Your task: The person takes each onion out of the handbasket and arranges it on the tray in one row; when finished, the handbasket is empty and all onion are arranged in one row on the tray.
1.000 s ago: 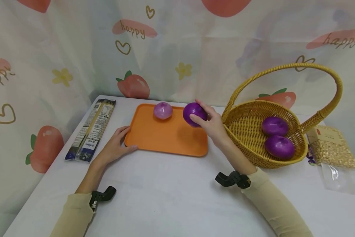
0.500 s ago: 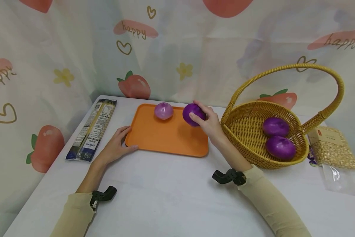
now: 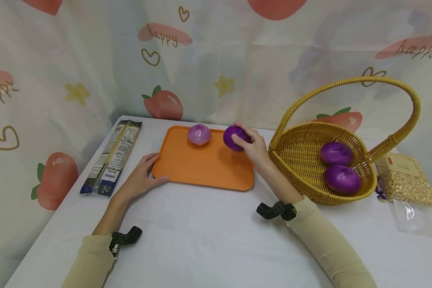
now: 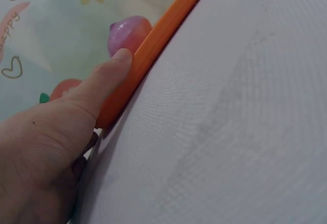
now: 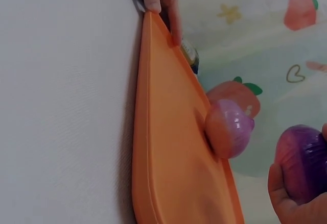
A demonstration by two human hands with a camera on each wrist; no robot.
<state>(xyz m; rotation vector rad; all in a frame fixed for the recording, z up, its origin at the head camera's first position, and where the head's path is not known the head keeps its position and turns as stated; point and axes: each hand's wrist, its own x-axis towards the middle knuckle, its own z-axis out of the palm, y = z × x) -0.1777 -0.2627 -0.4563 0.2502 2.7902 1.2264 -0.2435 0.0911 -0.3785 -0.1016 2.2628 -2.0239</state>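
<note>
My right hand (image 3: 253, 148) holds a shiny dark purple onion (image 3: 234, 138) over the right back part of the orange tray (image 3: 201, 164), thumb on its near side. In the right wrist view that onion (image 5: 301, 157) appears at the right edge, with a gap between it and the tray. A paler purple onion (image 3: 199, 135) rests on the tray near its back rim. My left hand (image 3: 140, 176) grips the tray's front left corner, its thumb (image 4: 110, 73) along the front rim and its fingers on the left side.
A wicker basket (image 3: 302, 188) with a tall handle stands to the right, holding two dark purple onions (image 3: 342, 179). Behind its right side lies a bag of grains (image 3: 406, 180). A long printed packet (image 3: 111, 158) lies left of the tray. A patterned cloth backs the table.
My right hand and its onion have barely shifted, the wrist moving slightly left and the onion tipping a little. My left hand and the tray stay as they were.
</note>
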